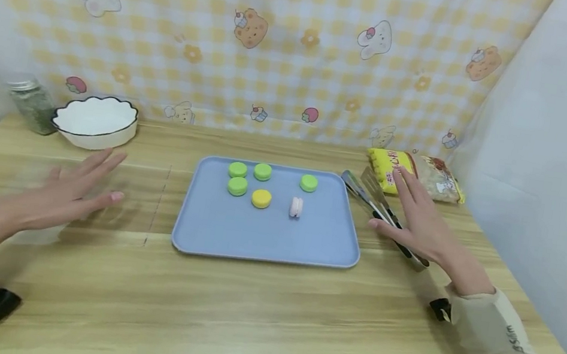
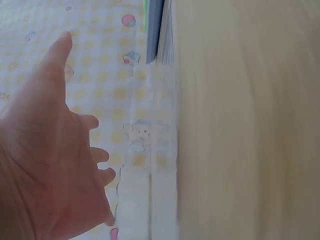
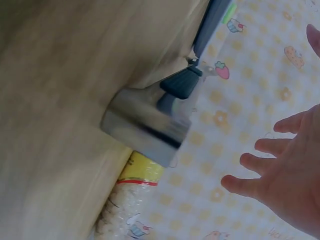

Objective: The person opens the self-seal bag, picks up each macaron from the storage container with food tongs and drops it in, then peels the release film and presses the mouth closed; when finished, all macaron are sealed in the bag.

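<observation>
The left hand (image 1: 72, 189) and right hand (image 1: 416, 220) both have their fingers spread. Metal tongs (image 1: 360, 192) lie below the right fingers. Between the two sets of fingers, a blue tray (image 1: 264, 238) holds four green macarons (image 1: 237, 187), a yellow macaron (image 1: 261, 198) and a pale macaron (image 1: 296, 207) on edge. Beyond the left fingers stand a white bowl (image 1: 95, 141) and a jar (image 1: 33, 108) with greenish contents; beyond the right, a packet (image 1: 390, 171). Only the wrist views show the palms, only the head view the jar.
</observation>
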`<state>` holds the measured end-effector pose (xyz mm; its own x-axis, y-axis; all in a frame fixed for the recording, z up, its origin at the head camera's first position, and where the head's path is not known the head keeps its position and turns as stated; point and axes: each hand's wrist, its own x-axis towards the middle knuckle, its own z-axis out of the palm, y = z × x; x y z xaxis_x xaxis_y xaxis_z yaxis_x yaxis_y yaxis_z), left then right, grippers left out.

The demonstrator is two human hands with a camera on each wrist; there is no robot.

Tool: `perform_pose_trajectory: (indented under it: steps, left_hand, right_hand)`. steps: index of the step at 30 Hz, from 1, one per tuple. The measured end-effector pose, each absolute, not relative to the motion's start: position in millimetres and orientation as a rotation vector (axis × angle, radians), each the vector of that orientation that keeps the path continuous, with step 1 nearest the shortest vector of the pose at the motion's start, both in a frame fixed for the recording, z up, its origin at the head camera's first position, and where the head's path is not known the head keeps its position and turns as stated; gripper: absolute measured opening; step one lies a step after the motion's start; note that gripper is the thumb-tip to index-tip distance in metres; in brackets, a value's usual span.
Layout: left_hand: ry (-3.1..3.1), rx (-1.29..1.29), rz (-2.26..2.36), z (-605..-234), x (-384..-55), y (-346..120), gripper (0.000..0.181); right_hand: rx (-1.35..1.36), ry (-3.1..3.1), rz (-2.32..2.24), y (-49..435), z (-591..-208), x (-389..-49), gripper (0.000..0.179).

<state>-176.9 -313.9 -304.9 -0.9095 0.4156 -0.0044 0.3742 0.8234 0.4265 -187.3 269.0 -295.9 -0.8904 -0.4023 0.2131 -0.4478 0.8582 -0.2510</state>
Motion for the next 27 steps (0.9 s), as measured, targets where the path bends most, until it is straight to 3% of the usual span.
perform_pose_trajectory:
  steps: [13,20,27]
  left_hand:
    - [2.954,0.601,0.484,-329.3,-194.6,-302.0,0.081]
    - [2.988,0.702,0.575,-334.5,-196.1,-305.4,0.074]
    - [2.980,0.740,0.597,-336.5,-195.6,-305.7,0.074]
  right_hand:
    - [0.465,-3.031,0.813,287.7,-298.6,-191.5,0.082]
    - [0.419,-3.027,1.009,300.6,-309.3,-198.8,0.071]
    - [0.443,-3.059,1.008,305.6,-321.4,-203.1,0.077]
